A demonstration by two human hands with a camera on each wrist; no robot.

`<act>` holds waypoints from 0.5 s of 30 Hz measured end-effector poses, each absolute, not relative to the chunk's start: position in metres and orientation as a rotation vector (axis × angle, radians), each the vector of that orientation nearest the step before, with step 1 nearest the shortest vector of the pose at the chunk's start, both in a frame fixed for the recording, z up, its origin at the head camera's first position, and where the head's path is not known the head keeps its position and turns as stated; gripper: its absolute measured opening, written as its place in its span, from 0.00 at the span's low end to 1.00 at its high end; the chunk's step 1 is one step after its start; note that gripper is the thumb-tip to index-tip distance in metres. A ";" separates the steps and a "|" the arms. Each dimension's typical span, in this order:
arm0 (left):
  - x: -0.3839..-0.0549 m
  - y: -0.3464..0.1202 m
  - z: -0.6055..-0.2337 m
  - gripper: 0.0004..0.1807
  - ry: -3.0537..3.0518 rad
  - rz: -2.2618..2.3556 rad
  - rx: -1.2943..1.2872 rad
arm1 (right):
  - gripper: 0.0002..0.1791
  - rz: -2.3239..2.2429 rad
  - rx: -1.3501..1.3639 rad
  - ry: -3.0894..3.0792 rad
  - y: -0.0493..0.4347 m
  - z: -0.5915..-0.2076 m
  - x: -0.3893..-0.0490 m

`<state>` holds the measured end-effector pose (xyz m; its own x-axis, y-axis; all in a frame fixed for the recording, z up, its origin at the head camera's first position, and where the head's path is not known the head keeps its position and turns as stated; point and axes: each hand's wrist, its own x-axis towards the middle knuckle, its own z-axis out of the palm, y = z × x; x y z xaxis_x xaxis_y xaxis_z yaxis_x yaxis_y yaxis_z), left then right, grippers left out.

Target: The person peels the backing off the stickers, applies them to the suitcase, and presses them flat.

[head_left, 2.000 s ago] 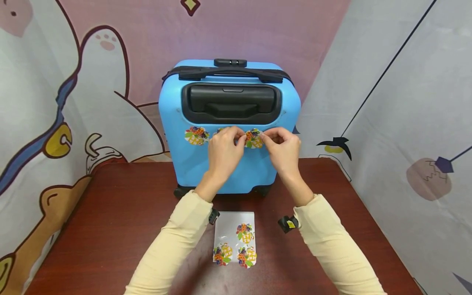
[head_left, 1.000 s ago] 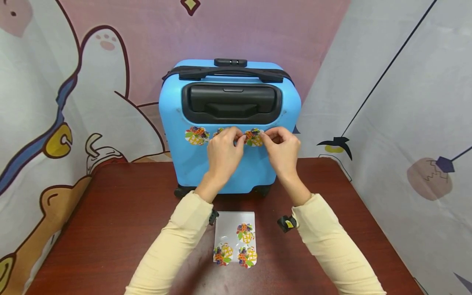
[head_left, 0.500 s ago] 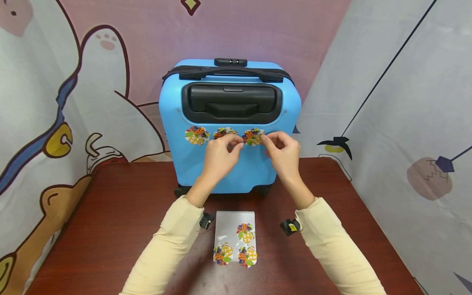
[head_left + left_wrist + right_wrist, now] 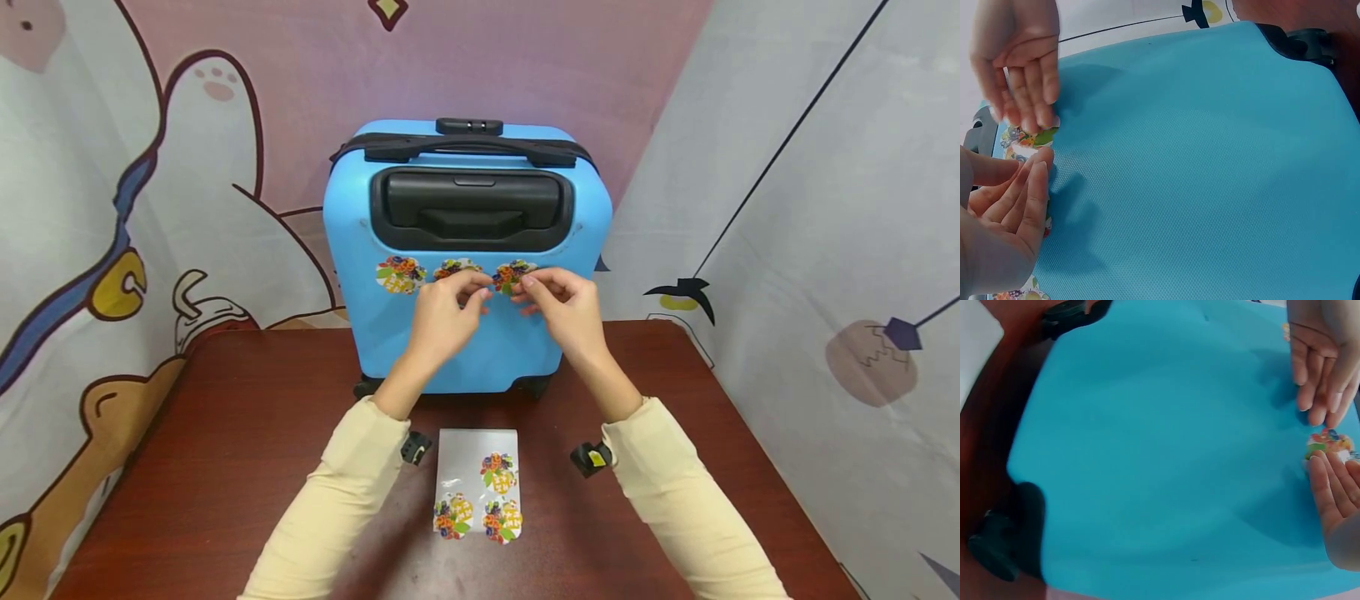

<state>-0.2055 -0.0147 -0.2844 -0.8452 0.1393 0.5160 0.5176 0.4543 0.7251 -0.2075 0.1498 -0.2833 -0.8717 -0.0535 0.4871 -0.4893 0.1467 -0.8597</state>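
Observation:
A blue suitcase stands upright with a row of round fruit-patterned stickers below its black handle recess. The left sticker is fully visible; my left hand partly covers the middle sticker. The third sticker lies on the shell between my hands. My left hand has its fingertips by that sticker's left edge, and my right hand touches its right side. In the left wrist view, the fingers of both hands look extended and relaxed, with the sticker between them. No grip on it shows.
On the reddish-brown table in front of the suitcase lies a white backing sheet bearing several round stickers. A cartoon-printed cloth hangs behind and at both sides. Black wheels support the suitcase.
Both hands loosen from the third sticker. The left hand shifts down and left, uncovering more of the middle sticker; the right hand's fingers uncurl and move left over the third sticker.

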 end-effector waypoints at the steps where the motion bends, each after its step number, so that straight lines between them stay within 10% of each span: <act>1: -0.205 -0.015 -0.284 0.08 -2.326 -1.356 -0.556 | 0.12 1.776 0.540 -2.071 0.149 -0.280 -0.208; 15: -0.204 -0.015 -0.285 0.09 -2.348 -1.377 -0.580 | 0.10 1.770 0.642 -2.005 0.147 -0.280 -0.207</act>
<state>-0.2041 -0.0153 -0.2847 -0.8523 0.1669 0.4958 0.5141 0.4419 0.7351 -0.2072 0.1469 -0.2801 -0.8196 -0.0821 0.5669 -0.5728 0.0983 -0.8138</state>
